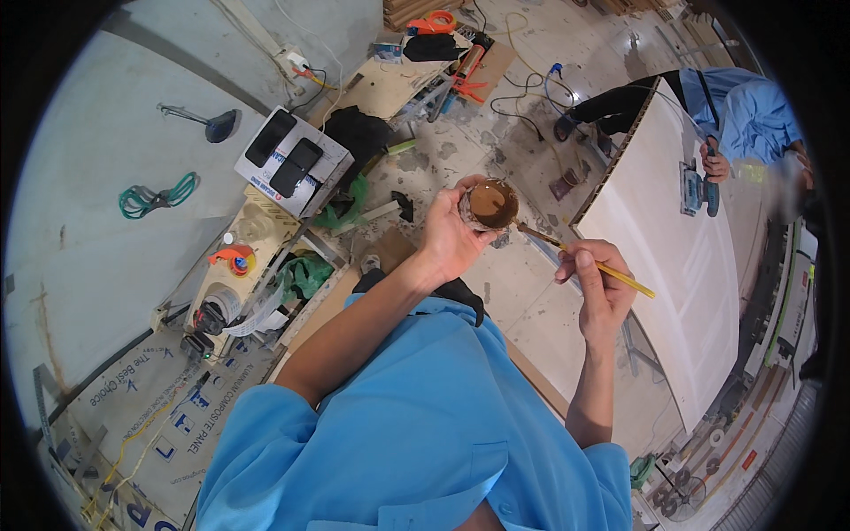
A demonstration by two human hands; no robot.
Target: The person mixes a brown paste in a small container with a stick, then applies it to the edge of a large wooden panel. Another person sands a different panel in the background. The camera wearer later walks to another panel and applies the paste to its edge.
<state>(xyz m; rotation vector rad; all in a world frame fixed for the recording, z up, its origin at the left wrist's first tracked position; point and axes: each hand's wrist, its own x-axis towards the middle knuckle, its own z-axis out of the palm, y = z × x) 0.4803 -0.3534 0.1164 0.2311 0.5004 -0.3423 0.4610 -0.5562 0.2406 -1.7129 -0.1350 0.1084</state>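
"So, in the head view, where does the cup sit?"

"Snug in the curl of the left hand: the fingers wrap its far side, the thumb bears on the near side, and its mouth opens upward, showing brown contents."

"And the right hand?"

"It pinches a yellow-handled brush between thumb and fingers. The handle's end pokes out past them to the right; the dark tip points left, just beside the cup's rim. Whether the two touch, I can't tell."

"Anything beyond those fingers?"

"To their right, a pale panel, and farther over, a co-worker's hand on a blue sander against it."
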